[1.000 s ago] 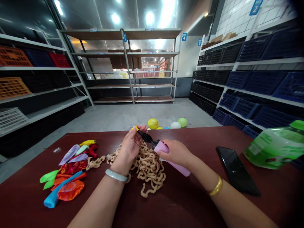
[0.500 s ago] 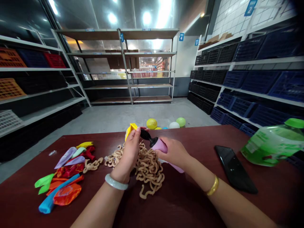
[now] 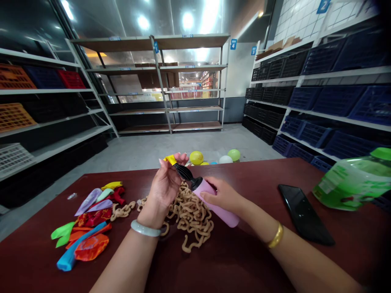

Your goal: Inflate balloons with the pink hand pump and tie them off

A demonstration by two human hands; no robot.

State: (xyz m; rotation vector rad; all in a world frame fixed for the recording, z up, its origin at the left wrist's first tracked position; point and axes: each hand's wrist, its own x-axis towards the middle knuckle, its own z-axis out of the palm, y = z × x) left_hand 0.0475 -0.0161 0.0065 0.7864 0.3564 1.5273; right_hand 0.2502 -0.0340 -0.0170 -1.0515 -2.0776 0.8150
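Note:
My right hand (image 3: 218, 195) is wrapped round a pink hand pump (image 3: 226, 213) with a black ribbed nozzle, which points up and left. A yellow balloon (image 3: 170, 159) sits over the nozzle's tip. Beside it, my left hand (image 3: 166, 181) has its palm turned up and its fingers apart, near the balloon and nozzle; whether a fingertip touches the balloon is hard to tell. Beneath both hands lies a pile of tan, curly pieces (image 3: 194, 217) on the dark red table (image 3: 137, 260).
Uninflated balloons (image 3: 91, 247) in several colours lie at the left. A black phone (image 3: 305, 213) and a green-capped pouch (image 3: 351, 183) are at the right. Inflated balloons (image 3: 196, 157) show beyond the far table edge. Shelves with crates (image 3: 342, 101) stand around.
My left hand has opened and turned its palm upward, off the balloon's neck. The yellow balloon now sits lower over the nozzle tip, and more of the pink pump's body shows.

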